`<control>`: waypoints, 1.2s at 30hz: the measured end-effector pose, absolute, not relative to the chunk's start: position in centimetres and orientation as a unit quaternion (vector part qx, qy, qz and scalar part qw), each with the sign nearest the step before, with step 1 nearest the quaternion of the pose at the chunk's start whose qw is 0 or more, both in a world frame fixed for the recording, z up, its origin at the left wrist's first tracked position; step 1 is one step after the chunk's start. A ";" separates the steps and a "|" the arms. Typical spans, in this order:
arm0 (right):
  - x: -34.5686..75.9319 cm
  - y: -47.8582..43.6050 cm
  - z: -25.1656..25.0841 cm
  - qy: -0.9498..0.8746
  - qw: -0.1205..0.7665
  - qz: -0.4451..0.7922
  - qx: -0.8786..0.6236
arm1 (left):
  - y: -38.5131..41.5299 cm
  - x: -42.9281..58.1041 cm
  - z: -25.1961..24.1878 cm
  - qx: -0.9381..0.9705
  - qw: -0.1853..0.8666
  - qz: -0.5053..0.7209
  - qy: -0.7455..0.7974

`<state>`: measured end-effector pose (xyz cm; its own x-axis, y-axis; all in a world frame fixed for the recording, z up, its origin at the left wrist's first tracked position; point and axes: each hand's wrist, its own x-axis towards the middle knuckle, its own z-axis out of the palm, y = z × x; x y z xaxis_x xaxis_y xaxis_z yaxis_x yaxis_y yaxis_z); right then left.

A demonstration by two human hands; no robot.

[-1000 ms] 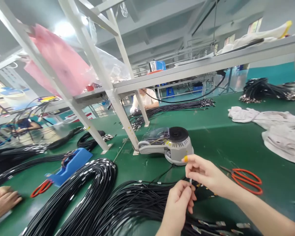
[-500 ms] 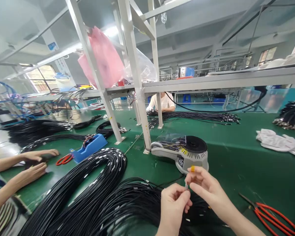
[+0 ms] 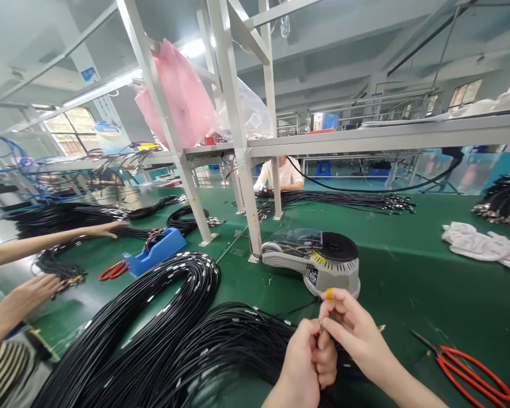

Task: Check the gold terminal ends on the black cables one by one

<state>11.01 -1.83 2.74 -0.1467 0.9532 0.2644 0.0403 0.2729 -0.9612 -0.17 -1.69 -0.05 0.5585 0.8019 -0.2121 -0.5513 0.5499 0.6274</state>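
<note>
Left bare hand (image 3: 308, 358), lower centre-right, clamps a small silvery piece (image 3: 321, 323); right bare hand (image 3: 351, 322) pinches it too, presumably for steadiness. Grey, black-topped plastic machine (image 3: 334, 274) sits within reach.

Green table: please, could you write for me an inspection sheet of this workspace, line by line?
Surface: green table, glossy where bare.
Job's things: small piece, too small to identify; grey machine beyond it.
Clutter: red-handled scissors at right; white glove behind them.
Hands: left hand holds the small piece; right hand meets it, grip unclear.
Cables: black cable bundles, mostly to the left.
Surroundings: white-framed shelf; co-worker's hand at far left.
</note>
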 end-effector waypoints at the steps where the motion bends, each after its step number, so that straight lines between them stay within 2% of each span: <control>1: 10.9 -1.7 2.6 -0.612 0.514 0.444 -0.405 | -1.7 -0.1 -0.2 0.249 0.843 0.412 0.242; 4: 11.1 -1.3 2.2 -0.601 0.523 0.449 -0.404 | -1.9 0.4 -0.5 0.267 0.805 0.461 0.260; 7: 11.8 -0.8 2.5 -0.598 0.525 0.442 -0.414 | -1.9 0.3 -0.1 0.329 0.723 0.519 0.316; 12: 13.0 -0.8 3.7 -0.651 0.473 0.377 -0.458 | -1.7 -0.9 1.2 0.378 0.649 0.554 0.359; 16: 12.7 -1.2 3.9 -0.704 0.420 0.357 -0.448 | -1.7 -1.0 1.4 0.399 0.638 0.543 0.372; 25: 12.2 -1.2 3.3 -0.733 0.389 0.343 -0.441 | -1.8 -0.5 0.5 0.463 0.600 0.538 0.368; 36: 12.4 -0.8 2.4 -0.746 0.396 0.307 -0.439 | -2.1 -0.6 0.4 0.515 0.552 0.527 0.390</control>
<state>12.38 -0.84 2.39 -0.3017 0.8977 0.3211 0.4124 0.4265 -0.8050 -0.62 -2.12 0.37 0.1394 0.9838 0.1124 -0.1796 -0.0865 0.9799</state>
